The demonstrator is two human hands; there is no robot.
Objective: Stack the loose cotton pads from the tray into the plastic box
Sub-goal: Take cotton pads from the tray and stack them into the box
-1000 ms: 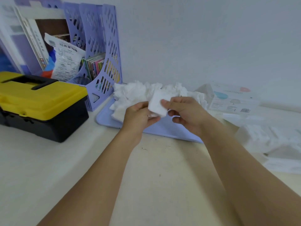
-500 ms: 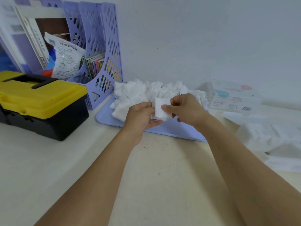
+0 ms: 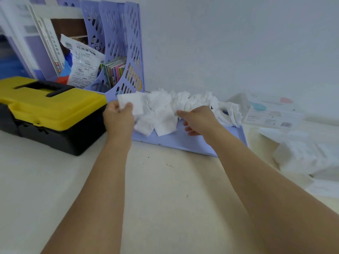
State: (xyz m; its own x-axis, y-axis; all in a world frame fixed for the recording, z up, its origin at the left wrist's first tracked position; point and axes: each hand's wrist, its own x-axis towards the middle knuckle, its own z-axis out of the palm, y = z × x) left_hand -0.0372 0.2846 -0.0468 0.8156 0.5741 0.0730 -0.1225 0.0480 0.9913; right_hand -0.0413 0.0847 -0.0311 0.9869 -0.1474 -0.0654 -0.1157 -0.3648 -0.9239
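Observation:
A heap of loose white cotton pads [image 3: 165,110] lies along the back of a lilac tray [image 3: 185,142] against the wall. My left hand [image 3: 118,119] is at the tray's left end, above its edge, and pinches a few square pads [image 3: 129,103] between thumb and fingers. My right hand [image 3: 199,121] hovers over the tray's middle with relaxed fingers. Its fingertips touch the heap and I see nothing held in them. A clear plastic box [image 3: 302,158] with white pads inside stands to the right of the tray.
A yellow and black toolbox [image 3: 49,107] stands left of the tray, close to my left hand. Behind it is a lilac file rack [image 3: 117,52] with books and a bag. A printed clear package [image 3: 269,110] lies at the back right, by the wall.
My hands have parted. The left carried the pads to the left end of the tray. The right let go of them and moved right, onto the heap.

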